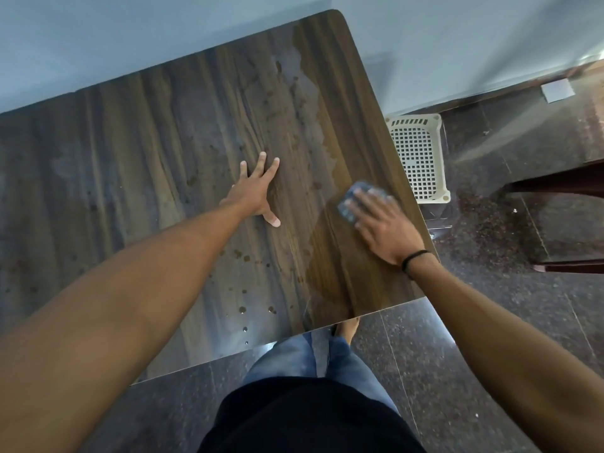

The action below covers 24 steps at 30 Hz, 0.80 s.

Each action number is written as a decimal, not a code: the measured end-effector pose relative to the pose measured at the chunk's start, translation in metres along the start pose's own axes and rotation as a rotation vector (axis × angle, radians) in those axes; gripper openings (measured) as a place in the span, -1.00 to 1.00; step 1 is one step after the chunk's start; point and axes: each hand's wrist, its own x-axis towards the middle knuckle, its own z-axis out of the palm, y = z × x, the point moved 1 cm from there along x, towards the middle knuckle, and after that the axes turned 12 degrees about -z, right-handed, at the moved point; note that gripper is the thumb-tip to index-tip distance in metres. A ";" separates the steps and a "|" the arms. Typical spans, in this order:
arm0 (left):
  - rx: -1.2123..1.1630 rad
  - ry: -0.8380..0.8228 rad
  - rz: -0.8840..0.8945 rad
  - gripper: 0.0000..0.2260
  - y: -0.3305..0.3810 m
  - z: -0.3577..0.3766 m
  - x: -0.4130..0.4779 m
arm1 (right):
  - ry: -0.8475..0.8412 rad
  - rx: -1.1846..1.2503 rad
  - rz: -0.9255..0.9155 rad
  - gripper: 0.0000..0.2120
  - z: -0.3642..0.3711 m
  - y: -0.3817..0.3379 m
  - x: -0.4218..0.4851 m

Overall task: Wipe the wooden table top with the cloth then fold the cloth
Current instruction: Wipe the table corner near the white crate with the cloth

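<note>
Flat right hand [382, 223] presses one cloth [343, 211] on table [130, 142]; left hand [258, 191] splayed, holding nothing.

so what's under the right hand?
A blue-grey cloth, pressed onto the wooden table top near its right edge. Only its far and left parts show past the fingers; the right hand covers the rest.
</note>
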 end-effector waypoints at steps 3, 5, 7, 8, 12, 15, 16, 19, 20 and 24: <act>-0.009 -0.002 0.000 0.42 0.002 -0.001 -0.001 | 0.091 0.080 0.472 -0.49 -0.001 -0.019 0.009; -0.003 -0.005 0.004 0.41 0.003 -0.003 -0.002 | -0.013 0.043 0.111 -0.49 0.010 -0.038 0.003; -0.004 -0.001 0.005 0.41 0.003 -0.004 -0.004 | -0.128 0.019 -0.199 -0.50 0.003 -0.023 -0.003; -0.001 0.001 0.002 0.40 0.003 -0.004 -0.006 | -0.124 -0.005 -0.189 -0.50 0.000 -0.010 0.002; 0.015 -0.002 -0.010 0.41 0.007 -0.005 -0.008 | 0.033 0.114 0.461 -0.48 -0.007 -0.004 0.031; 0.011 -0.005 -0.020 0.41 0.007 -0.008 -0.007 | -0.076 0.092 0.199 -0.49 0.000 -0.023 0.038; 0.009 -0.004 -0.023 0.41 0.007 -0.008 -0.007 | -0.114 0.087 0.091 -0.49 -0.001 -0.020 0.036; 0.011 -0.003 -0.034 0.41 0.007 -0.008 -0.010 | -0.164 0.070 -0.004 -0.50 -0.006 -0.001 0.038; 0.011 -0.005 -0.034 0.41 0.008 -0.008 -0.010 | -0.169 0.063 -0.010 -0.51 -0.008 0.002 0.040; 0.006 0.003 -0.042 0.41 0.010 -0.010 -0.014 | -0.184 0.041 -0.017 -0.50 -0.008 -0.004 0.042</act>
